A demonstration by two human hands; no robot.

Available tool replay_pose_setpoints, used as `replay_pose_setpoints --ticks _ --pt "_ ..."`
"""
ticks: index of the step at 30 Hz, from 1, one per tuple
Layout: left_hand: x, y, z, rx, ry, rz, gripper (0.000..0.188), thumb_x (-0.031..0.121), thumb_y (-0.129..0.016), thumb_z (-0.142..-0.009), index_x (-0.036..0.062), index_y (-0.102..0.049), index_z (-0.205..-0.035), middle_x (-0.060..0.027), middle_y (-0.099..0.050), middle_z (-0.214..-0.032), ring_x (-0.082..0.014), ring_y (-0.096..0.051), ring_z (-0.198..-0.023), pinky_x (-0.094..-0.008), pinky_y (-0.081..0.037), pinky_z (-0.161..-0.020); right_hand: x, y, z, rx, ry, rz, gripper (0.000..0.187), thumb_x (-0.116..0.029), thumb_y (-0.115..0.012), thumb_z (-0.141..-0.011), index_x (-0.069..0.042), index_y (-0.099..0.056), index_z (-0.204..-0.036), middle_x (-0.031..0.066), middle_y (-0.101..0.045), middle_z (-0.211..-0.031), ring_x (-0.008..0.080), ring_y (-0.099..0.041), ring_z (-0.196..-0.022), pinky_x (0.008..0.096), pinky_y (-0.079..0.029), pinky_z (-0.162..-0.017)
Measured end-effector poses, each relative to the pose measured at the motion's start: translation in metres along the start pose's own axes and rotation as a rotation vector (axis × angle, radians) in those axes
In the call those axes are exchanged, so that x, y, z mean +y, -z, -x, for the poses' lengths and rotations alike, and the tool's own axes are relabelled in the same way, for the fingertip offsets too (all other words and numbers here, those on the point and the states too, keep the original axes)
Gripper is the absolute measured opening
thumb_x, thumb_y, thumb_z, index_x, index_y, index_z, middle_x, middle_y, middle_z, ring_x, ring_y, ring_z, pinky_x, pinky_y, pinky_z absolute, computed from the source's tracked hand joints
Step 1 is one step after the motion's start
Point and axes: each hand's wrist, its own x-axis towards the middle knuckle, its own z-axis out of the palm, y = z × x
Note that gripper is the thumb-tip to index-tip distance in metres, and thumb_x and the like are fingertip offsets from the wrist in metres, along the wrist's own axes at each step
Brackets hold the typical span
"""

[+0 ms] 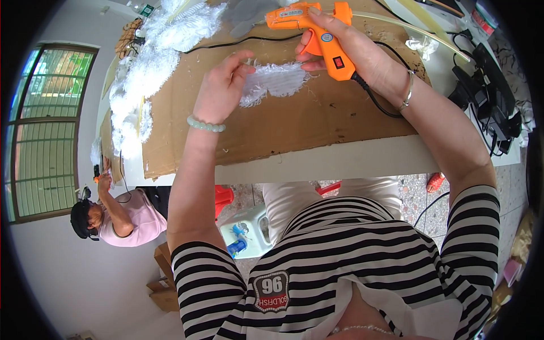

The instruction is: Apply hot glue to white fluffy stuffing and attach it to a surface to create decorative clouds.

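A small piece of white fringed fabric (279, 81) lies on a brown cardboard sheet (272, 124). At its upper left corner my left hand (225, 82) is closed, thumb and fingers pinching the frayed edge. My right hand (362, 54) is wrapped round the handle of an orange hot glue gun (326, 42), whose nozzle points left above the cardboard. Two lower fingertips of this hand reach down to the fabric's right end. A pale glue stick (408, 27) sticks out of the gun's rear, and a black cord hangs from its handle.
Fluffy white fringed material (139, 73) is heaped along the table's left side. Black stands with cables (487, 90) and a crumpled tissue (422, 46) lie at right. A person in pink (133, 218) works at far left. A plastic stool (246, 232) stands below.
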Motion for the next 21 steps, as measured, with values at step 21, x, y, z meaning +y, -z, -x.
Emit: replay_pose_setpoints --ticks 21 --pt "-0.002 -0.008 -0.011 0.183 -0.142 0.041 0.016 0.011 -0.062 -0.085 0.0055 -0.068 -0.1 -0.0119 -0.069 -0.096 -0.0256 -0.066 -0.086 -0.031 -0.051 -0.072 -0.059 0.0 0.029 -0.1 0.224 0.032 0.042 -0.04 -0.046 -0.097 0.0 -0.06 -0.094 0.0156 -0.066 -0.088 0.0245 -0.067 -0.078 0.0338 -0.058 -0.066"
